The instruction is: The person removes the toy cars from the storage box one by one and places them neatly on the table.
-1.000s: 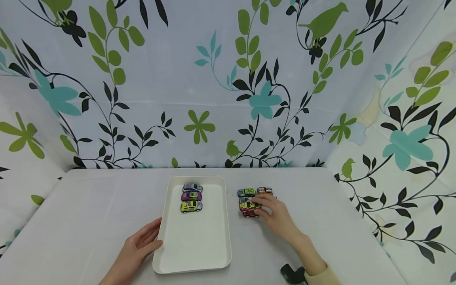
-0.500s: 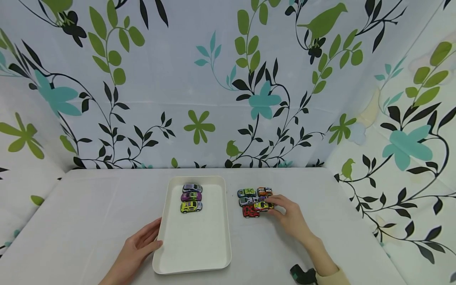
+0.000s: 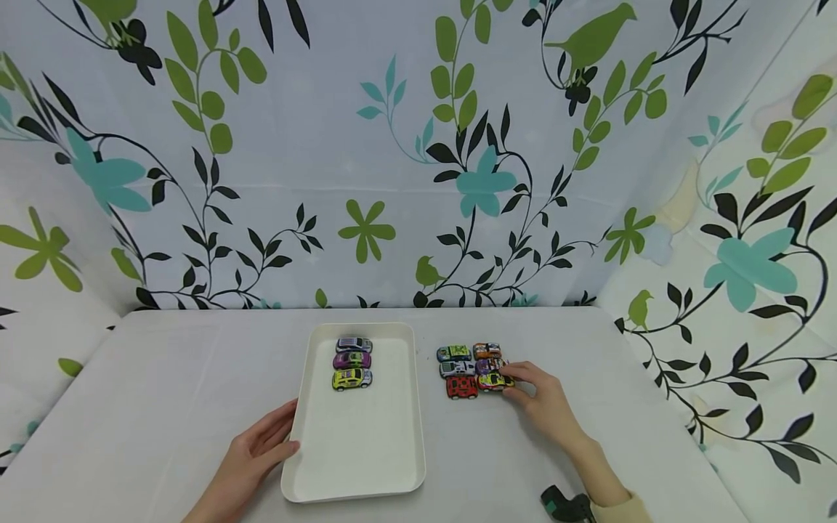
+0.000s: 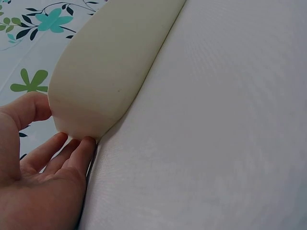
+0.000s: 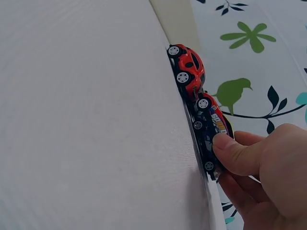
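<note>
My left hand holds the left side of a white tray, its thumb over the rim. In the left wrist view its fingertips touch the tray's outer wall. With thumb and fingers my right hand pinches a yellow and red toy car. That car stands at the near right of a cluster, beside a red toy car. Behind these are a purple car, a silver car, a green car and an orange car.
Inside the tray's far end stand a silver-blue car, a purple car and a yellow car in a column. A black device lies near the right forearm. Leaf-patterned cloth rises behind the white table.
My right hand has moved the yellow and red car rightward, from in front of the silver car to beside the red car, which it had partly covered. The left hand stays put.
</note>
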Demonstrator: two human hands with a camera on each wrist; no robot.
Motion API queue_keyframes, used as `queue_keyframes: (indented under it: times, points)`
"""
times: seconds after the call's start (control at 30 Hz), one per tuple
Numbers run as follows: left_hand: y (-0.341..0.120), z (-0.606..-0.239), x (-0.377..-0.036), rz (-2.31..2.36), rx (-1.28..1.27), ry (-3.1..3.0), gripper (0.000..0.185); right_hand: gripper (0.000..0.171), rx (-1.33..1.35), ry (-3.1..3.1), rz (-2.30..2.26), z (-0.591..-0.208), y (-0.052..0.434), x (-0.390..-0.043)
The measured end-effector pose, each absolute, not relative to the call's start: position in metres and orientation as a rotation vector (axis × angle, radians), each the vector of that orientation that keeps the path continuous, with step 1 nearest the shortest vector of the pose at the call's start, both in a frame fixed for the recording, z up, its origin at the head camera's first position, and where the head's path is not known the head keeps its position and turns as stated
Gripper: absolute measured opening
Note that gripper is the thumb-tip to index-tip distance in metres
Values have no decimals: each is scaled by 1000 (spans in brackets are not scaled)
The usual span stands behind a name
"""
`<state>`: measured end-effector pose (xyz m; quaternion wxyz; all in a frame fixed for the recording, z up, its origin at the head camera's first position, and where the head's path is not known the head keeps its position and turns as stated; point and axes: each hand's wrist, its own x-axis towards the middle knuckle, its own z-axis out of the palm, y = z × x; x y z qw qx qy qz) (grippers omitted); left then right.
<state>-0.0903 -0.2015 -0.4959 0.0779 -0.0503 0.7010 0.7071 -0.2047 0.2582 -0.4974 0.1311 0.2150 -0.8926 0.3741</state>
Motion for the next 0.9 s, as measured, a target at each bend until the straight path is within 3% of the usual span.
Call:
queue_keyframes:
  times: [0.9]
  points:
    - [-202, -493, -91, 2123, -141, 2086, 68, 33, 575, -2614, 1111, -506, 262, -206]
